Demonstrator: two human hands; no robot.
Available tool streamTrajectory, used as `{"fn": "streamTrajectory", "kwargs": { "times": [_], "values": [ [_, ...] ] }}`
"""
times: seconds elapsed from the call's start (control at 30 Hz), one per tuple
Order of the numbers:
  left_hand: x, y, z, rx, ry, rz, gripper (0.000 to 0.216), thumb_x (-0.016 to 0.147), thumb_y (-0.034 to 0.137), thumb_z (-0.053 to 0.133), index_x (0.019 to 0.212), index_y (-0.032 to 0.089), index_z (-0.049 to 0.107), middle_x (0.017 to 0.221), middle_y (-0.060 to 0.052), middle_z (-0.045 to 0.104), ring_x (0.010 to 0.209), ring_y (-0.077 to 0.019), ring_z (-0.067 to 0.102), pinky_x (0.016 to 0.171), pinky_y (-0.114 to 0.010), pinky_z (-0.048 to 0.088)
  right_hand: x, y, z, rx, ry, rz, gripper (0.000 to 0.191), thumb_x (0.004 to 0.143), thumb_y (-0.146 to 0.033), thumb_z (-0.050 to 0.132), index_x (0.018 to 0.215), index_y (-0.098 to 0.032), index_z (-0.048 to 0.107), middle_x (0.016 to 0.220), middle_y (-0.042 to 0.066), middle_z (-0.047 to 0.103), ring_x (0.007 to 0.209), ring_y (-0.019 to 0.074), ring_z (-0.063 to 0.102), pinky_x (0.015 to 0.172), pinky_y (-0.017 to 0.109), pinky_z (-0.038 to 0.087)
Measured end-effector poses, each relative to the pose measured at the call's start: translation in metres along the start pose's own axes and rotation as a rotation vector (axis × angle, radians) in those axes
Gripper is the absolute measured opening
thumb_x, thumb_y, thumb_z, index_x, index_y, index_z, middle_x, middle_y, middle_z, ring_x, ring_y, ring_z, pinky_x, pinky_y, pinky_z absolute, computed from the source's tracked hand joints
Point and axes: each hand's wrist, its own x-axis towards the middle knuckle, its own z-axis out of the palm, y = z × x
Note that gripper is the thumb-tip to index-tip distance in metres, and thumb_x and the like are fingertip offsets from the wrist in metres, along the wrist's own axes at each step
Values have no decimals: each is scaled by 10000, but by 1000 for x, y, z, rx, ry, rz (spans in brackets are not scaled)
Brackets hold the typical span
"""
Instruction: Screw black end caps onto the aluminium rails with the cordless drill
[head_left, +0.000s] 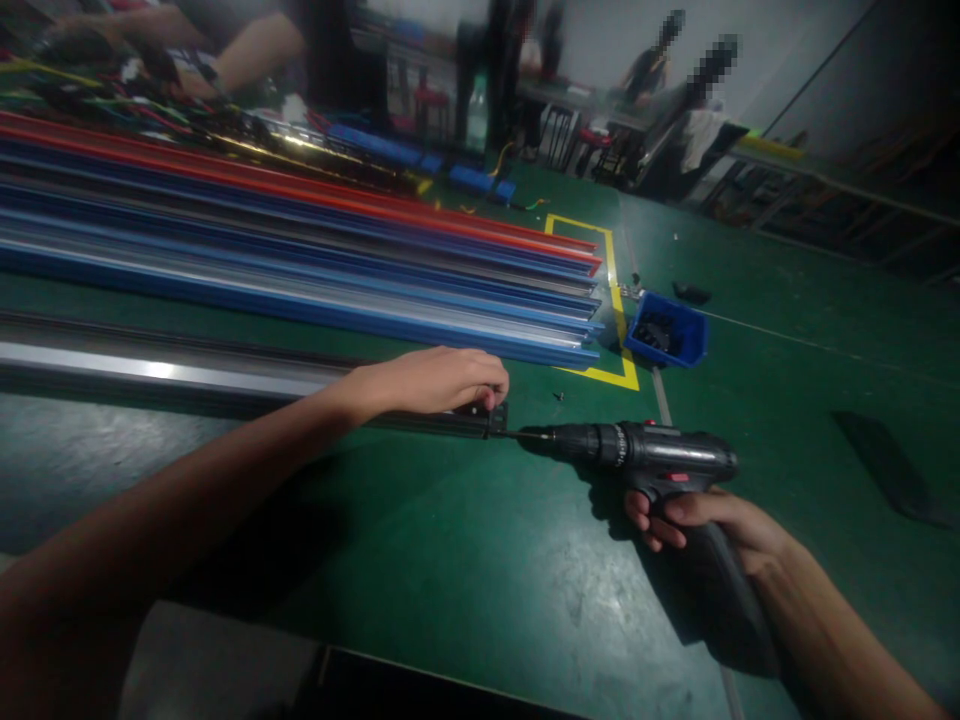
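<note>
My right hand (727,520) is wrapped around the grip of a black cordless drill (637,447), which points to the left. Its long thin bit (529,435) reaches the end of a dark grey metal profile (187,372) lying along the table. A small black end piece (499,418) sits at that end of the profile, where the bit meets it. Over the same end, my left hand (450,380) lies with curled fingers, gripping the profile; its fingertips are partly hidden.
Long blue profiles (375,310) and a red one (337,190) lie behind, reaching yellow tape (630,365). A blue bin (694,335) of small dark parts stands right of them. Small screws (559,397) lie near the drill. A person's arm (255,55) works among wires.
</note>
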Motion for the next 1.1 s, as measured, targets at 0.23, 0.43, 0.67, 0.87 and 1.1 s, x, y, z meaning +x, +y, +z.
{"fn": "streamTrajectory", "kwargs": {
  "times": [0.23, 0.43, 0.67, 0.87, 1.1],
  "values": [
    [0, 0, 0, 6, -4, -2, 213, 996, 215, 467, 989, 248, 678, 1023, -14, 687, 913, -162, 616, 799, -282, 421, -1, 0, -1, -13, 44, 1, 258, 813, -254, 775, 1023, -105, 794, 886, 83, 696, 603, 91, 545, 721, 260, 564],
    [0, 0, -1, 11, -18, -14, 212, 990, 195, 466, 992, 249, 671, 1026, -5, 685, 925, -159, 614, 808, -278, 418, 0, 3, -3, 16, 39, 2, 246, 807, -232, 774, 1005, -87, 787, 852, 82, 701, 591, 79, 546, 708, 252, 570],
    [0, 2, -2, -1, -12, -11, 207, 977, 184, 480, 981, 248, 677, 1018, -5, 690, 918, -153, 615, 799, -270, 411, 0, 2, -4, 35, 17, -1, 236, 826, -204, 762, 1021, -72, 779, 876, 91, 707, 611, 79, 563, 727, 261, 578],
    [1, 1, -1, 3, -18, -13, 210, 976, 179, 482, 995, 250, 679, 1026, -5, 690, 924, -153, 617, 805, -270, 412, 0, 1, -1, 32, -7, -22, 239, 856, -195, 743, 1057, -71, 775, 946, 108, 717, 635, 81, 576, 742, 258, 576],
    [0, 1, -2, 6, -26, -11, 205, 986, 193, 484, 1007, 254, 678, 1041, 0, 691, 937, -149, 618, 807, -269, 414, 1, 2, -2, 41, -40, -17, 277, 879, -210, 726, 1102, -48, 758, 888, 94, 699, 696, 104, 623, 797, 269, 571]
  ]
}}
